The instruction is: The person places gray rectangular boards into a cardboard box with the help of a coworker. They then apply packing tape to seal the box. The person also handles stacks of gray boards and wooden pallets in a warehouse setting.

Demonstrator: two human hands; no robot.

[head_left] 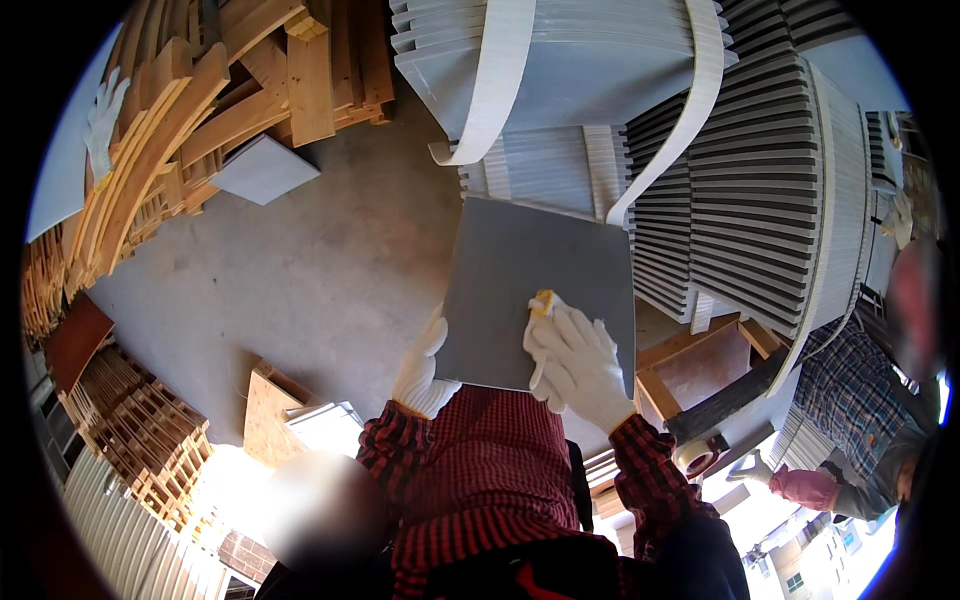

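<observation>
On the near side of the strapped stack point(600, 85), a grey panel point(535, 262) was pinched at its edge by the left hand point(424, 370), while the right hand point(583, 365) pressed a clutched cloth point(542, 306) against it.

Gry sq. panel point(490, 290) | face up, slt. skewed, ctr. view | ylw cloth point(544, 299) | pt. hidden, on panel
</observation>
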